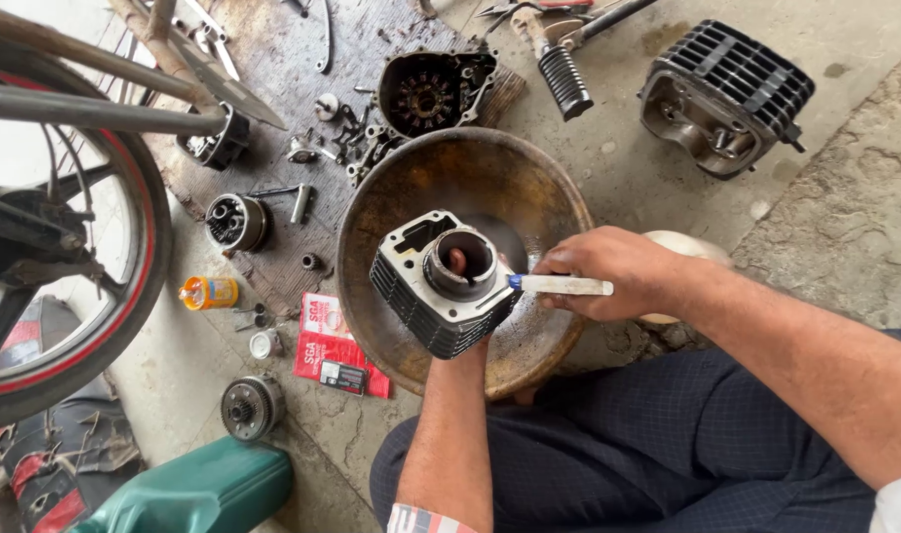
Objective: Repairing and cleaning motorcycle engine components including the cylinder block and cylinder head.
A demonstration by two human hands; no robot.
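A finned grey engine cylinder block [441, 286] is held up over a wide, rusty brown metal basin [529, 188] that sits on the concrete floor [845, 227] at the middle of the scene. The left hand [460, 341] comes up from the near side and carries the block from below; most of it is hidden under the fins, but fingertips show inside the round bore, so it is closed around the part through the opening. The right hand [618, 271] reaches in from the right, fingers curled tightly around the white handle of a small brush [559, 284], whose blue collar touches the block's right edge just beside the bore. The bristle end cannot be made out. The person's dark checked trousers [668, 444] fill the near right. To the far right lies a black finned cylinder head [722, 94], well apart from the basin. Beyond the basin, on a stained board, rest an open black crankcase cover [431, 89] and scattered small parts. At the left stands a motorcycle wheel with a red rim stripe [125, 286]. Near left of the basin lie a red packet [337, 345], a small orange bottle [209, 292], a round clutch assembly [251, 405] and, nearest, a green oil container [204, 489].
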